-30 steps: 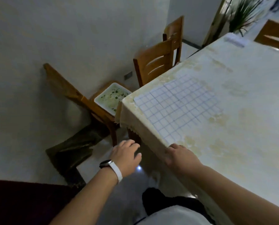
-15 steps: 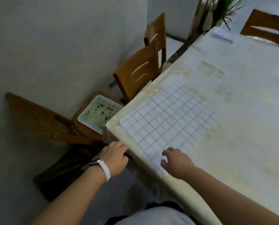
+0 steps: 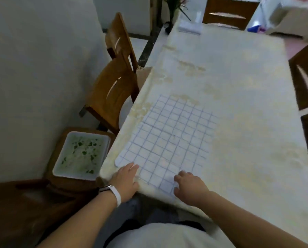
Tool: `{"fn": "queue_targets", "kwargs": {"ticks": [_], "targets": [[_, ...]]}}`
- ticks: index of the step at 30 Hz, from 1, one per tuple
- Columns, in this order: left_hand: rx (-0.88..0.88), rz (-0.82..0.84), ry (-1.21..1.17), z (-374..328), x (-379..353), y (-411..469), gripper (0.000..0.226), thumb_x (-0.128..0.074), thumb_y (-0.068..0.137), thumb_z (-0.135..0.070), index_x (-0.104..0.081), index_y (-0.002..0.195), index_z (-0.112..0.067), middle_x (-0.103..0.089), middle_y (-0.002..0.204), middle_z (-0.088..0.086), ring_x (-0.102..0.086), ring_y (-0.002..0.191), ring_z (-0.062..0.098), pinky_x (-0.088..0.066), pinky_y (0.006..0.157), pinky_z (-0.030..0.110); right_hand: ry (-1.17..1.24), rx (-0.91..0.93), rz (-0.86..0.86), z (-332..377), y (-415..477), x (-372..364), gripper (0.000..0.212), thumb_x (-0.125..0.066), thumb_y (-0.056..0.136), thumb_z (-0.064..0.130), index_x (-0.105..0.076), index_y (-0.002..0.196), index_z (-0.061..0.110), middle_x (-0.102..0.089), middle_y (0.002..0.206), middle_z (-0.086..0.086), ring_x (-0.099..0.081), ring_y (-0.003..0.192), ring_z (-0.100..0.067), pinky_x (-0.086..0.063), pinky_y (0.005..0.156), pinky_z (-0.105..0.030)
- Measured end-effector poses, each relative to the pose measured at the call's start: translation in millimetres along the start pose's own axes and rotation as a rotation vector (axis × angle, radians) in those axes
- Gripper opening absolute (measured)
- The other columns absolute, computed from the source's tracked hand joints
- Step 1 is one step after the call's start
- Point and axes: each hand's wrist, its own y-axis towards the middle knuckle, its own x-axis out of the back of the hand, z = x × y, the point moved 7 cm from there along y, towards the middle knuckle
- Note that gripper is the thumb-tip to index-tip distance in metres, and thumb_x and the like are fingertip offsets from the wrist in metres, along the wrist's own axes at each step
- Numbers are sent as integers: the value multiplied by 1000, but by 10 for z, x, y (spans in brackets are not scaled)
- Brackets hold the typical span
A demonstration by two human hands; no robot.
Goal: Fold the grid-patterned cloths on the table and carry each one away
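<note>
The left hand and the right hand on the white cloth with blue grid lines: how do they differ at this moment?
The left hand wears a white wristband; the right hand has a bare wrist. The left hand's fingers lie fairly straight at the near left corner of the white grid-lined cloth; the right hand's fingers curl on its near edge, though a pinch cannot be confirmed. Both touch the cloth, which lies unfolded on the cream table.
</note>
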Motion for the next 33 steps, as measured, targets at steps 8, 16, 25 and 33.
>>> {"fn": "queue_targets", "kwargs": {"ticks": [8,16,25,33], "targets": [[-306,-31,313,260,300,592,65,-47,89,-40,-25,148,-23,-18,158,3,-17,144,21,-23,114,37,118,-251,-50,165,138,-95,36,-46,90,33,-51,123,18,-50,124,-6,-49,113,-28,-45,92,-41],[-483,32,462,408,244,688,65,-49,86,-46,-29,145,-26,-18,157,4,-21,143,23,-27,110,40,115,-357,-64,238,97,-407,50,-51,83,30,-42,131,17,-37,140,-8,-42,124,-30,-44,91,-39],[-672,-33,503,509,308,804,55,-83,48,-35,-64,97,-21,-66,114,8,-67,92,25,-58,63,34,43,-331,-98,216,106,-521,60,-69,68,33,-51,121,13,-48,128,-11,-55,107,-34,-52,70,-41],[-689,-109,506,424,335,748,33,-84,55,-28,-67,82,-21,-68,108,6,-67,86,22,-58,62,32,-33,-311,-162,253,141,-515,46,-80,50,21,-64,92,10,-63,98,-14,-60,69,-33,-44,37,-34]]}}
